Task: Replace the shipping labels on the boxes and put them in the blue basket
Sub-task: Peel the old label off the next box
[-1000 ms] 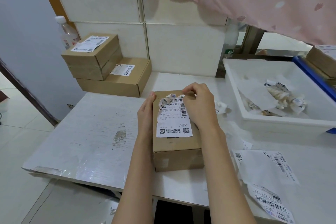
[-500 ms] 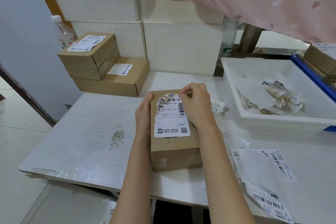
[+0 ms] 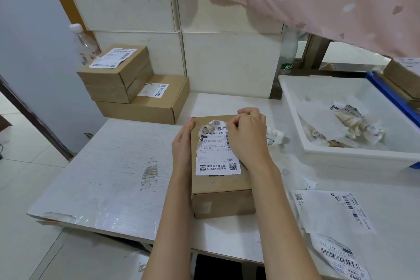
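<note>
Lying ready at lower right, fresh labels [image 3: 334, 211]. Peeling at centre: right hand [image 3: 248, 135] pinching the old label [image 3: 216, 154], top edge lifted, rest stuck to box [image 3: 221, 188]; left hand [image 3: 183, 143] flat against its side. Waiting upper left, two boxes [image 3: 127, 88]; blue basket [image 3: 391, 95] at right edge.

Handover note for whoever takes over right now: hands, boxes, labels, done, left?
Left hand: flat against the side of the brown cardboard box at the table's middle, steadying it.
Right hand: pinching the crumpled far edge of the box's old white shipping label.
Done: the label's far end is lifted.
Left: finish peeling, apply a fresh printed label sheet, put the box in the blue basket. Two stacked labelled cardboard boxes wait far left.
</note>
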A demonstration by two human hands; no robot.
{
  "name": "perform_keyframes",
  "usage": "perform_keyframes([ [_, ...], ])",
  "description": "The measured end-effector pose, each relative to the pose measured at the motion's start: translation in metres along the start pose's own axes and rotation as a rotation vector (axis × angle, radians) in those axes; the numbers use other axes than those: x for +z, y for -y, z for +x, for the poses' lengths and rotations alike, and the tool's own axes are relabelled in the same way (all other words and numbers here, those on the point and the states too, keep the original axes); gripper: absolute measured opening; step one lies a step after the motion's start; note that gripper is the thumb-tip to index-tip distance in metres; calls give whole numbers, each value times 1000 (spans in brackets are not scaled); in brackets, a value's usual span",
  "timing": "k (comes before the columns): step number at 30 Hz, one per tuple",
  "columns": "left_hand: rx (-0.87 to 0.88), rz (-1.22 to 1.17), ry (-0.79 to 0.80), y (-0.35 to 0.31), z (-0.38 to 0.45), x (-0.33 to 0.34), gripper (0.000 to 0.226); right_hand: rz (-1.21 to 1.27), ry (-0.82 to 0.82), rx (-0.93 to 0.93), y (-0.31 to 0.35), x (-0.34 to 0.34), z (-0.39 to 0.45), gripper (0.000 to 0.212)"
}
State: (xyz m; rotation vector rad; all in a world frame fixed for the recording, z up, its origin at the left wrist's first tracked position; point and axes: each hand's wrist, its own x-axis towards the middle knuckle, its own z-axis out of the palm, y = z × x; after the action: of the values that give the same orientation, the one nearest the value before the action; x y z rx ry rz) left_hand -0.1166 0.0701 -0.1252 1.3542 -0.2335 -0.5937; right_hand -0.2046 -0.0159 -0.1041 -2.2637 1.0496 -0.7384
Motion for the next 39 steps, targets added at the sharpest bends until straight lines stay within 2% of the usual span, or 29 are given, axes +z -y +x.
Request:
perform_keyframes([
  [4,-8,-24,-11,3,3,0,16,30,-16,-47,4,2,-2,19],
  [6,-8,-30,-11,2,2,0,26,166,-115,15,6,1,-3,9],
  [8,-17,-35,-11,1,2,0,39,239,-239,68,7,-2,-5,13],
  [10,-10,-24,-12,2,2,-1,42,112,-298,128,6,-5,-6,17],
  [12,3,-17,-14,4,3,0,42,-53,-239,171,3,-5,-7,16],
  [15,0,-27,-27,5,6,-1,41,-89,-164,130,4,-4,-7,4],
  [22,14,-56,-17,5,5,1,32,-74,-72,-5,9,-2,-8,15],
  [27,10,-44,-6,4,3,1,14,13,-125,-33,10,-3,-9,11],
  [30,1,-54,-6,2,3,1,30,28,-161,15,11,-4,-12,27],
  [31,-6,-57,-7,1,2,0,28,2,-158,37,11,-4,-12,29],
  [33,-15,-45,6,0,1,-1,14,-59,-152,65,9,-3,-12,23],
  [35,-3,-37,7,1,1,0,16,-86,-139,53,8,-3,-11,17],
  [39,13,-44,3,1,0,0,23,-63,-88,-69,11,-4,-11,22],
])
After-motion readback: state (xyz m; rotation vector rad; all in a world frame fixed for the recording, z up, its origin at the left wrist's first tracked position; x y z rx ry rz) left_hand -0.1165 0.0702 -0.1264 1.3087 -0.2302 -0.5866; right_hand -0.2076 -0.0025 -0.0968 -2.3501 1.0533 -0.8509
